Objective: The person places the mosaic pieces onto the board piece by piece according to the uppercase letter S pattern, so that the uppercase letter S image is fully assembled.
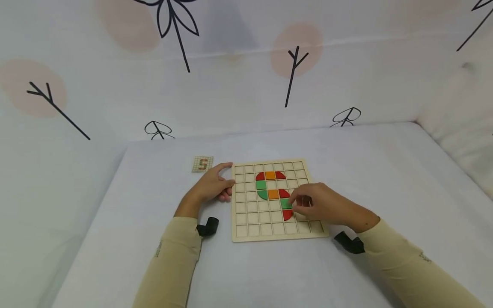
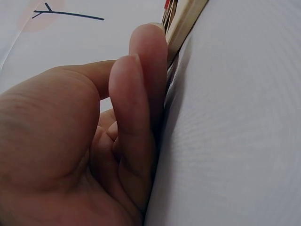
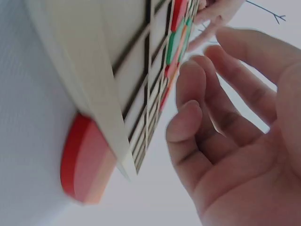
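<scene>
The square wooden grid board (image 1: 246, 231) lies flat, with red, orange and green tiles forming an S-like curve. My left hand (image 1: 213, 185) is at its left edge, the index finger stretched toward the upper corner and the thumb at the side. Above the lower right of the curve is my right hand (image 1: 317, 203), its fingertips at a green square tile (image 1: 286, 204). A red quarter-round tile (image 1: 287, 214) sits just below that one. In the right wrist view the bent fingers (image 3: 190, 84) show nothing between them.
A small card (image 1: 202, 164) with a coloured S pattern lies beyond my left hand. In the right wrist view, a red piece (image 3: 87, 160) rests on the white cloth (image 1: 154, 192) beside the board's edge. A printed fabric backdrop (image 1: 246, 94) stands behind.
</scene>
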A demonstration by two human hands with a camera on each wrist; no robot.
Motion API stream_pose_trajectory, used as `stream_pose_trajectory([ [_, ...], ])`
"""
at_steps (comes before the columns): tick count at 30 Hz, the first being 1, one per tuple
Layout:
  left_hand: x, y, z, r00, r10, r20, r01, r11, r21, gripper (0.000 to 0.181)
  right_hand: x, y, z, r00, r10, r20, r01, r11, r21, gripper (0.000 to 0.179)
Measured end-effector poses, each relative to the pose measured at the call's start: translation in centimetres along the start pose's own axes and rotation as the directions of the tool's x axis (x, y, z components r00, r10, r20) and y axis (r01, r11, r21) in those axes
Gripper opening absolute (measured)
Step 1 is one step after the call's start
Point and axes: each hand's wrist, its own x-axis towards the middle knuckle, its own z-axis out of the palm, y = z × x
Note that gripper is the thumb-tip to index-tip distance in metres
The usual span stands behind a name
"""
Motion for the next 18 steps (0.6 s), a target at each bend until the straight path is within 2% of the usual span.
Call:
stream_pose_trajectory([
  [5, -0.1, 0.2, 0.1, 1.000, -0.003, 0.000, 0.003, 1.000, 0.001, 0.065, -1.0, 0.1, -1.6, 0.997, 0.044, -0.058, -0.047, 0.998, -0.043, 0.012],
  [12, -0.2, 0.5, 0.2, 1.000, -0.027, -0.012, 0.027, 0.999, 0.019, 0.066, -2.8, 1.9, -3.6, 0.989, 0.076, -0.127, -0.093, 0.986, -0.138, 0.014],
  [18, -0.1, 0.4, 0.3, 0.999, -0.038, -0.021, 0.038, 0.999, 0.014, 0.066, -4.3, 3.7, -4.0, 0.986, 0.078, -0.147, -0.103, 0.980, -0.170, 0.016],
])
